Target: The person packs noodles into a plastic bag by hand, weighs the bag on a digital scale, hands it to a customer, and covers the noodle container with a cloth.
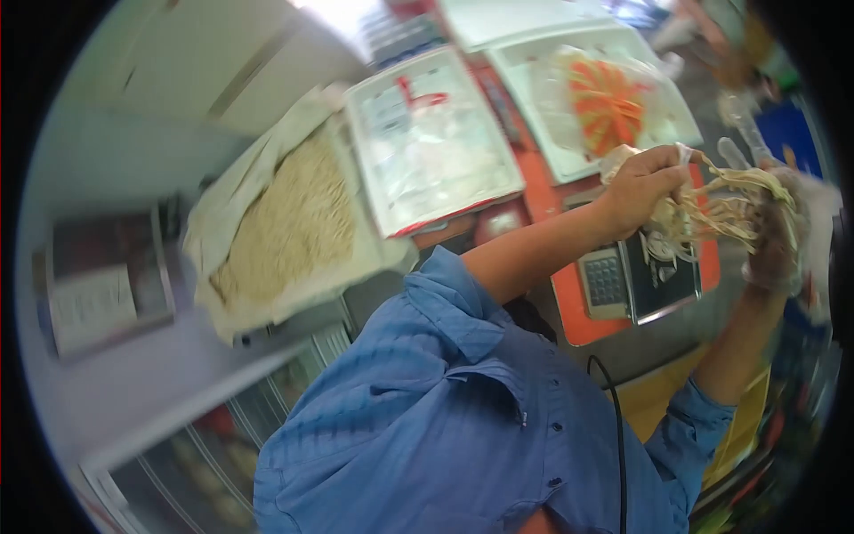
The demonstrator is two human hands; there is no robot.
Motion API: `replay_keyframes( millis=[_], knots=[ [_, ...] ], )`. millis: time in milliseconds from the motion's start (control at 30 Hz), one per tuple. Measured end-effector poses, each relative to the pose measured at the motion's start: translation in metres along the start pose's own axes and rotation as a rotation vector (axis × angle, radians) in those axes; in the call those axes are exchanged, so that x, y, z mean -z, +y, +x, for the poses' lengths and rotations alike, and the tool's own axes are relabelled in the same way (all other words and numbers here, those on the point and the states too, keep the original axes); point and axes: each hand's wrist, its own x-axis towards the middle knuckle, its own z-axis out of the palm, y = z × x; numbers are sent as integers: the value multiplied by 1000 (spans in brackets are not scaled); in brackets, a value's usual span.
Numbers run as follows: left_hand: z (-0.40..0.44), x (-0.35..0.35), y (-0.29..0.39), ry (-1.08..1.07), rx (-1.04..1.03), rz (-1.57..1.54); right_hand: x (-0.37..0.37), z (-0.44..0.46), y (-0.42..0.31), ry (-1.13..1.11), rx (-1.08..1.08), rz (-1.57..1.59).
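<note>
A loose bundle of pale noodles (725, 214) stretches between my two hands. My left hand (645, 189) is closed, its fingers pinching the left end of the strands. On the other side, my right hand (776, 238) is covered by a clear plastic bag (814, 236) and closes around the thicker part of the bundle; its fingers are partly hidden. Below the hands is a scale (663, 278) with a dark platform and a keypad (604, 283). Some white strands or markings show on the platform, too blurred to tell.
A cloth-lined tray of noodles (298, 218) stands at the left. Beside it is a white foam box (427, 169) holding clear plastic bags. Another foam box (667, 93) holds a bag with an orange-striped pattern (609, 102). Another person (712, 31) is at the top right.
</note>
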Motion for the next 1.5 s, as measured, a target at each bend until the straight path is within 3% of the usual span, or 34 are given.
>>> replay_keyframes(
  millis=[67, 100, 200, 367, 433, 467, 533, 567, 667, 733, 900, 1000, 1067, 1100, 1167, 1200, 1233, 1333, 1467, 1500],
  knots=[
    [-19, 13, 36, 11, -116, -67, -34, 15, -32, -118, 92, 34],
    [-22, 27, 62, 44, -54, -136, -61, 25, -48, -172, 159, 33],
    [-65, 56, 118, 156, -241, -182, -145, 50, -93, -312, 343, 22],
    [-151, 153, 190, 314, -369, -42, -307, 54, -134, -392, 582, -59],
    [-200, 186, 226, 465, -359, 58, -376, 40, -154, -506, 350, 233],
    [-219, 216, 231, 474, -443, 33, -407, 36, -168, -602, 88, 480],
    [-265, 269, 251, 596, -483, 55, -478, 46, -156, -584, 831, 208],
    [-288, 301, 257, 621, -496, 13, -514, 39, -151, -598, 568, 251],
    [-361, 376, 279, 695, -451, 12, -610, 20, -158, -659, 92, 403],
    [-402, 430, 285, 761, -407, 48, -670, 6, -166, -729, -17, 482],
    [-470, 499, 289, 888, -302, 86, -751, -11, -172, -886, -36, 542],
    [-488, 511, 298, 904, -242, 169, -774, -35, -219, -889, 129, 407],
    [-488, 512, 302, 874, -226, 219, -793, -44, -227, -869, 283, 557],
    [-487, 512, 301, 849, -234, 231, -801, -40, -227, -783, 994, 188],
    [-484, 511, 301, 771, -233, 269, -814, -40, -226, -737, 1188, 226],
    [-483, 513, 306, 717, -225, 294, -819, -47, -223, -1038, 592, 446],
    [-481, 512, 309, 662, -217, 318, -824, -55, -220, -1055, -76, 738],
    [-470, 505, 317, 616, -127, 456, -834, -50, -230, -868, 888, 324],
    [-450, 509, 307, 637, -91, 645, -848, -43, -265, -1055, -218, 1086],
    [-447, 510, 306, 658, -55, 688, -843, -44, -276, -1073, -283, 1247]
  ],
)
